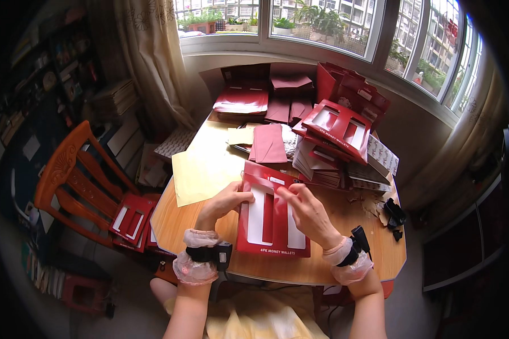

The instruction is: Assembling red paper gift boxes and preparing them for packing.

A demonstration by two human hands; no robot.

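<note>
Head view: red package (275, 226) held by the tabletop's (175, 226) near edge

Red stacks (240, 100) are lined along the far edge; the right edge is crowded by piled packages (340, 127). A yellow sheet (201, 178) is laid at the left edge. The red package's left side is clasped by the left hand (220, 204); the right hand (313, 217) is half curled at its upper right, its grip unclear.

The left hand (226, 202) and right hand (312, 213) are bare. Up-left of the blurred, seemingly pale-yellow garment (260, 323), a black strap (199, 253) with a boxy device (224, 256) cinches a crinkled translucent plastic cuff (194, 269); up-right of that garment are a similar cuff (353, 272), black band (349, 259) and slim device (360, 238).
</note>
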